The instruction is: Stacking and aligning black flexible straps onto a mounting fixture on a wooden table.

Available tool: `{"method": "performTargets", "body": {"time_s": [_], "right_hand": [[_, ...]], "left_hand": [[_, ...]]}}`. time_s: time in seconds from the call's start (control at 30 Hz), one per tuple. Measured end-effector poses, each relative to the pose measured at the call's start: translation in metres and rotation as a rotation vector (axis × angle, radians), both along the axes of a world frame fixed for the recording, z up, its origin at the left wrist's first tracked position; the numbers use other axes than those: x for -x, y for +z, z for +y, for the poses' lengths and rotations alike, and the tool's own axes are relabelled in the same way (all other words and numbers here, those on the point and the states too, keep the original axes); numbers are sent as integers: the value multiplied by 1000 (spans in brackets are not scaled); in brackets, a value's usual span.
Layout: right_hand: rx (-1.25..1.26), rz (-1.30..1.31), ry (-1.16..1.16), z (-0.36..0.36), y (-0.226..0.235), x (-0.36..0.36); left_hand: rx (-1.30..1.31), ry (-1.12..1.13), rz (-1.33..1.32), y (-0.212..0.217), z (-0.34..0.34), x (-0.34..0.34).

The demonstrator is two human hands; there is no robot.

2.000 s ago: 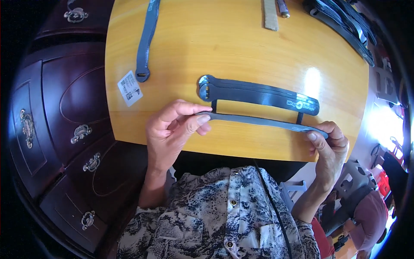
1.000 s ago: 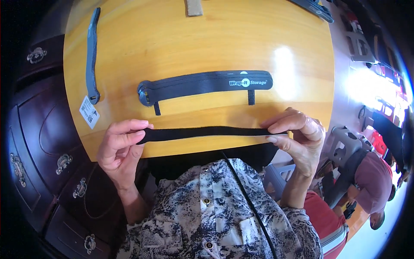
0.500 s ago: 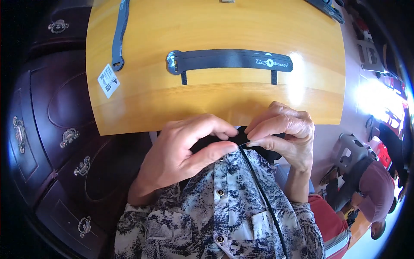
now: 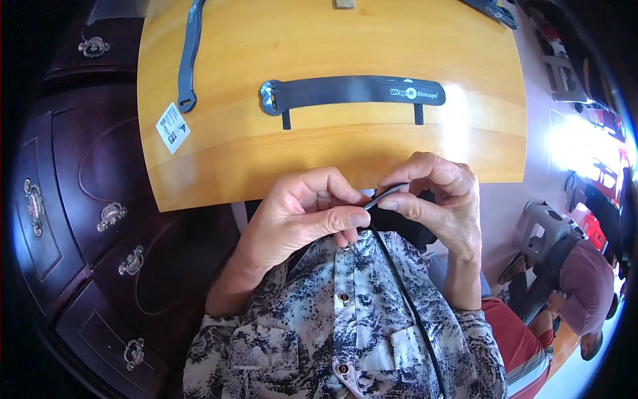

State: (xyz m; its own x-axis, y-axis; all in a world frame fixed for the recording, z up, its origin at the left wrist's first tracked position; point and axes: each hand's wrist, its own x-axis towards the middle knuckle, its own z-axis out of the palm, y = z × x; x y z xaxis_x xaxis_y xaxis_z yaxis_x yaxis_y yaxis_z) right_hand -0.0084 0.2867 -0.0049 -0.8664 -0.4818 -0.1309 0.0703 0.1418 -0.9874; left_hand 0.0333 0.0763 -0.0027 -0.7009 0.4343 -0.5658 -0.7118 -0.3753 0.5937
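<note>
At the table's near edge, a small dark strip (image 4: 388, 193) spans the gap between my two hands. The thumb and forefinger of my left hand (image 4: 302, 216) pinch its lower-left end. My right hand (image 4: 442, 203) pinches the other end, thumb below and fingers above. The strip slants up to the right, seen nearly edge-on. Beyond my hands a dark grey storage strap (image 4: 339, 92) lies flat across the table, its slotted round end to the left. Two short black strips (image 4: 286, 120) stick out along its near edge.
Another grey strap (image 4: 189, 60) runs along the left of the yellow wooden table (image 4: 266, 163), beside a white label (image 4: 173, 128). More straps (image 4: 495, 12) lie at the far right corner. Dark drawers (image 4: 100, 159) stand left; a person (image 4: 585, 282) sits at the right. A black cord (image 4: 407, 299) hangs over my shirt.
My fingers have turned the small strip so that more of its dark length shows between them. My left hand has shifted slightly right, and its fingers have curled in more.
</note>
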Motion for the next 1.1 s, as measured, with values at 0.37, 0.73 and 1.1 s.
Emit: {"method": "performTargets", "body": {"time_s": [0.37,0.73,1.1], "right_hand": [[156,-286,-189,-17,1,-12],[22,-149,-143,-8,1,-6],[-129,-74,-388,31,4,7]], "left_hand": [[283,252,491,-4,15,-5],[283,209,359,-3,14,-8],[649,-8,441,-5,-32,-8]]}}
